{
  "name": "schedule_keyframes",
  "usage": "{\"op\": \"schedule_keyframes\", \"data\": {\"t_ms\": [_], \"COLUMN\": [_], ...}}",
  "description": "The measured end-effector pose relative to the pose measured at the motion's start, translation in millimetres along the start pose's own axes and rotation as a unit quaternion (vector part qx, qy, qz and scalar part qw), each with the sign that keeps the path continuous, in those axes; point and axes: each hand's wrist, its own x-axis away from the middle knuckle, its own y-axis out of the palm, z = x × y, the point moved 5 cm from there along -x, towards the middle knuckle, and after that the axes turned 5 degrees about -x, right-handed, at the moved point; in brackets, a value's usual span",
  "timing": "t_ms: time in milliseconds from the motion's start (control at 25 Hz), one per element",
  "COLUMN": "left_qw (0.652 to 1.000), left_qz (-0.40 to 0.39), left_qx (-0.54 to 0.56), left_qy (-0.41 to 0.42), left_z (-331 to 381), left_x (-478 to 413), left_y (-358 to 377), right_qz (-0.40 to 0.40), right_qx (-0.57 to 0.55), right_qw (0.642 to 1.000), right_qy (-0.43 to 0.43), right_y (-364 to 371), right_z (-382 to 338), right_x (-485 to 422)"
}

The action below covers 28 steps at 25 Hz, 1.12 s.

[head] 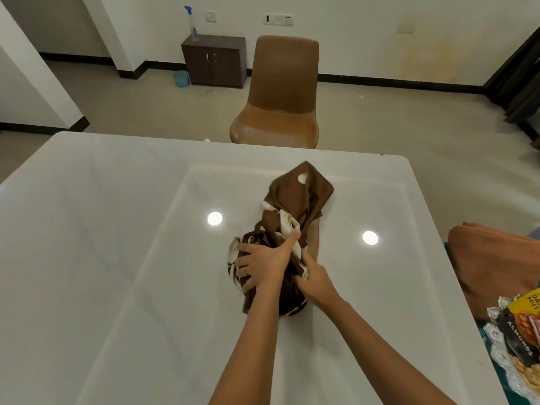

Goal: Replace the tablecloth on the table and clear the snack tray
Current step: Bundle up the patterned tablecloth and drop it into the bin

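Note:
A brown tablecloth (298, 197) with white patterned patches lies bunched up near the middle of the glossy white table (117, 229). My left hand (263, 263) presses on the crumpled near end of the cloth, fingers spread over it and thumb hooked on a fold. My right hand (315, 280) grips the same bundle from the right side, just beside the left hand. The far end of the cloth lies loose on the table. Snack packets (517, 325), one marked almonds, lie at the right edge; a tray under them cannot be made out.
A folded orange-brown cloth (491, 258) lies to the right of the table, on something teal. A brown chair (277, 95) stands at the table's far edge. Behind it are a dark cabinet (214, 61) with a spray bottle (193, 24) and a small teal bin (180, 78).

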Motion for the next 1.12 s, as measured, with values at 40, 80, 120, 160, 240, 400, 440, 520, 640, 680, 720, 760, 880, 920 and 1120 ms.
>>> {"op": "schedule_keyframes", "data": {"t_ms": [40,80,120,160,240,400,440,520,640,680,720,760,880,920,1120], "left_qw": [0.997,0.989,0.978,0.964,0.926,0.804,0.763,0.661,0.513,0.481,0.454,0.442,0.615,0.725,0.974], "left_qz": [0.017,0.035,0.043,0.041,0.021,-0.041,-0.061,-0.097,-0.103,-0.085,-0.048,0.009,0.212,0.255,0.023], "left_qx": [-0.067,-0.125,-0.174,-0.216,-0.296,-0.431,-0.459,-0.512,-0.569,-0.566,-0.551,-0.526,-0.365,-0.292,0.227], "left_qy": [0.031,0.068,0.108,0.148,0.231,0.407,0.451,0.539,0.635,0.664,0.698,0.726,0.666,0.569,0.004], "left_z": [6,10,11,11,14,18,15,9,3,1,-3,-10,-48,-67,-122], "left_x": [-4,-10,-15,-18,-17,-6,-1,10,23,26,28,30,30,26,6], "left_y": [3,5,9,12,17,30,35,44,47,44,40,34,8,-3,12], "right_qz": [-0.059,-0.104,-0.125,-0.093,0.098,0.208,0.184,0.098,-0.098,-0.129,-0.144,-0.143,-0.113,-0.1,-0.076], "right_qx": [-0.026,-0.057,-0.11,-0.166,-0.243,-0.237,-0.243,-0.229,-0.09,-0.071,-0.067,-0.069,-0.071,-0.076,-0.055], "right_qw": [0.998,0.993,0.985,0.98,0.961,0.942,0.945,0.96,0.983,0.981,0.98,0.981,0.985,0.986,0.993], "right_qy": [-0.002,0.012,0.03,0.054,0.09,0.116,0.12,0.129,0.124,0.123,0.12,0.113,0.106,0.107,0.079], "right_y": [3,3,1,-6,-29,-36,-34,-31,-27,-27,-26,-27,-27,-26,-31], "right_z": [6,14,21,32,56,57,54,45,36,38,39,40,46,48,45], "right_x": [10,20,30,36,42,28,18,-1,-10,-9,-6,-3,6,9,25]}}
